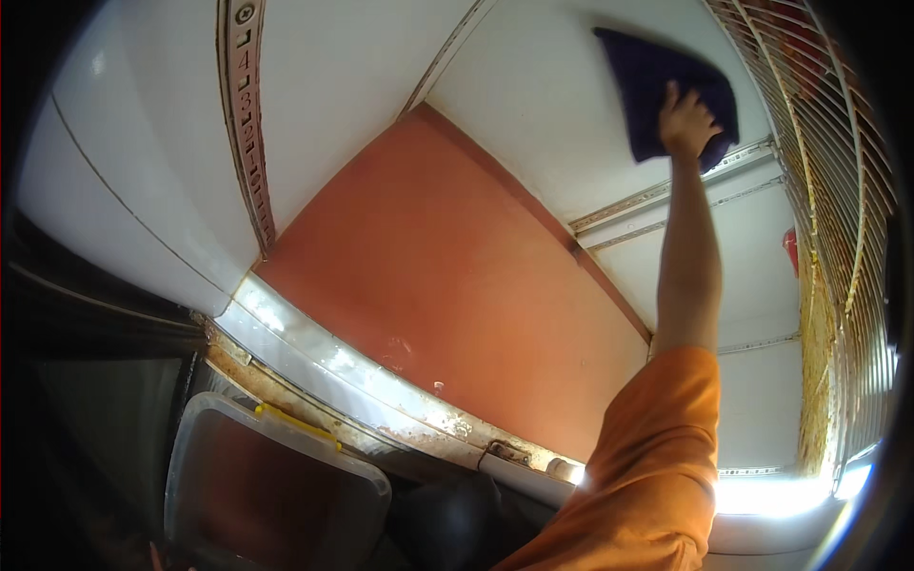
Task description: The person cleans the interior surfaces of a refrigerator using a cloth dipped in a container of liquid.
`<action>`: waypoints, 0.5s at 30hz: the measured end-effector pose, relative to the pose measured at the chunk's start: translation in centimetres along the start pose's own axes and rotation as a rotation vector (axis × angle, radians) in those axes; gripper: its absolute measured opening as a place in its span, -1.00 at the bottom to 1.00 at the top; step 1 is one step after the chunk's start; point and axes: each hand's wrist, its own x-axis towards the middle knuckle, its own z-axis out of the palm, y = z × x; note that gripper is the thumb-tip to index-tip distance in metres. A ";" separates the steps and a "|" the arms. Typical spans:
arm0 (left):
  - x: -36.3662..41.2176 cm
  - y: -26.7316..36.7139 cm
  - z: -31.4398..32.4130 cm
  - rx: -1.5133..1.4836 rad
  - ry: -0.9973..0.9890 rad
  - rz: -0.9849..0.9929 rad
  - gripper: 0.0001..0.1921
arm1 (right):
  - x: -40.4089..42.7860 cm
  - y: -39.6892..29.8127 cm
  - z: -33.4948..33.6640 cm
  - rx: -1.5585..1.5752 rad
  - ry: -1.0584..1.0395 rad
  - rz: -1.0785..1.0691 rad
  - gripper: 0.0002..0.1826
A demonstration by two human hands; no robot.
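My right hand (687,125), at the end of a raised arm in an orange sleeve, presses a dark purple cloth (635,89) against a white panel (528,107) at the upper right. The cloth is spread out beneath the fingers, and its lower edge reaches a slotted metal rail (628,207). Of my left hand (154,557), only what seem to be fingertips show at the bottom left edge, near a clear plastic tub (182,464) with a yellow latch. The tub's inside looks dark reddish; its contents cannot be made out. What the left hand touches is hidden.
A reddish-brown panel (457,285) fills the middle, bordered by a wet, rust-stained white ledge (343,364). A slotted strip with numbers (246,121) runs down the upper left. Rusty wire racks (828,143) stand at the right, above a bright light (771,494).
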 end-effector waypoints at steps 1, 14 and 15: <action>-0.3 -0.3 0.2 0.030 0.032 0.032 -0.41 | -3.1 -1.7 0.0 0.048 -0.121 -0.033 -0.36; -0.9 -1.6 0.1 -0.023 0.152 0.124 -0.43 | 1.0 -6.3 0.8 0.065 0.112 -0.276 -0.44; -0.7 -1.6 0.1 -0.021 0.153 0.133 -0.43 | 4.7 -7.1 1.5 0.168 0.279 -0.216 -0.45</action>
